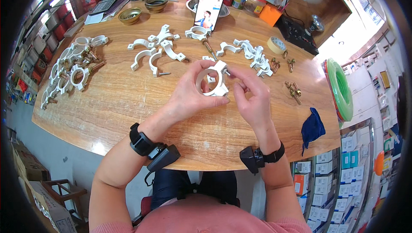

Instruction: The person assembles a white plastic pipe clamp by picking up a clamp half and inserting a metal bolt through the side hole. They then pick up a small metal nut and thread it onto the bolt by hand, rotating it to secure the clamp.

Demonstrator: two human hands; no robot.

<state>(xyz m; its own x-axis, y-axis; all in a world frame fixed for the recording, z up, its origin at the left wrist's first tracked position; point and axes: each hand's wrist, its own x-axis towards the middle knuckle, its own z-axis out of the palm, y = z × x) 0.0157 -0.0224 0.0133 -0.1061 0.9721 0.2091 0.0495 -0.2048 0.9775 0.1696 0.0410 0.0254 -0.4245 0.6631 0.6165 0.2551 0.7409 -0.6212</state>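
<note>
My left hand (189, 95) holds a white plastic pipe clamp (213, 79), two halves put together into a ring, above the wooden table (128, 104). My right hand (251, 95) pinches a small screw at the clamp's upper right ear, fingertips touching the clamp. Loose white clamp halves (154, 50) lie just beyond my hands, and more (251, 52) lie to the right. A cluster of assembled clamps with brass bolts (73, 67) sits at the table's left end.
Brass screws (293, 90) and more fasteners (274, 64) lie right of my hands, with a tape roll (277, 44), a blue cloth (312, 126) and a green hose coil (341, 89). A phone (209, 9) stands upright behind, near brass bowls (130, 15) and a calculator (105, 2).
</note>
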